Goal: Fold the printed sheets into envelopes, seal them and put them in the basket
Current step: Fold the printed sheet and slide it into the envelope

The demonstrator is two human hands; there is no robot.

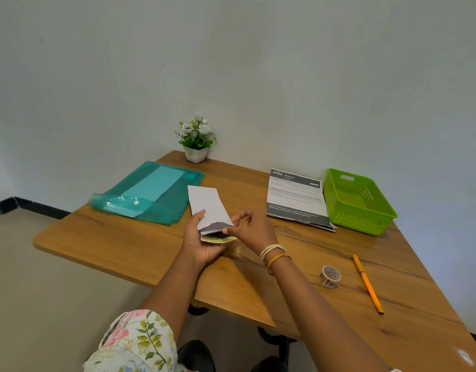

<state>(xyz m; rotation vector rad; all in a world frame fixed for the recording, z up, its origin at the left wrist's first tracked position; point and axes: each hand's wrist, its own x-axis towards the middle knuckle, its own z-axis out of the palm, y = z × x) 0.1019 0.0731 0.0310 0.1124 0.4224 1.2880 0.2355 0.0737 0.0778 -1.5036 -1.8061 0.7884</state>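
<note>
Envelope (208, 208) held at table centre, cupped in left hand (202, 244). Folded sheet (214, 229) pinched by right hand (251, 228), half inserted. Insertion judged in hand; full push, then sealing needed. Basket (359, 202) at 2 o'clock, tape (330, 276) at 4 o'clock.
</note>
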